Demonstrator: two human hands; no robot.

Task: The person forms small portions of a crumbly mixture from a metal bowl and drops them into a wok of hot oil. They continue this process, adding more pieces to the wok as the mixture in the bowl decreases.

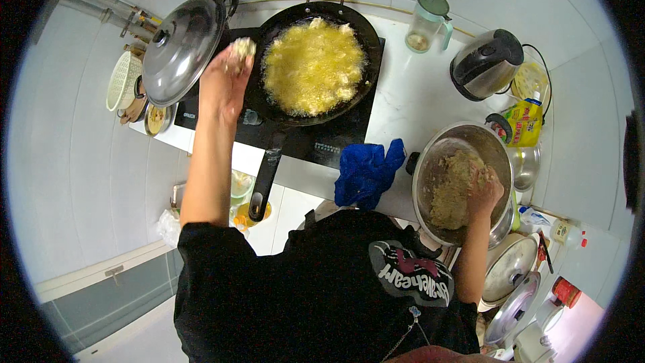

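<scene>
My left hand point(227, 78) is raised between the glass-topped lid and the wok, with a lump of pale batter mixture point(244, 47) in its fingertips. Beside it, the black wok point(373, 53) on the cooktop holds bubbling yellow oil point(315, 68) with several pale pieces frying at the rim of the oil. My right hand point(485, 189) is down in a steel pot point(421, 191), its fingers in a thick mass of the same sort of mixture point(451, 201); how far they close on it is hidden. A blue cloth point(365, 174) lies between wok and pot.
The wok's long handle point(265, 181) juts over the counter edge. A domed lid point(179, 53) leans left of the wok. Behind the pot stand an electric kettle point(486, 65), a lidded jug point(426, 22) and a yellow packet point(525, 123). More lidded pots point(511, 262) stand at the right.
</scene>
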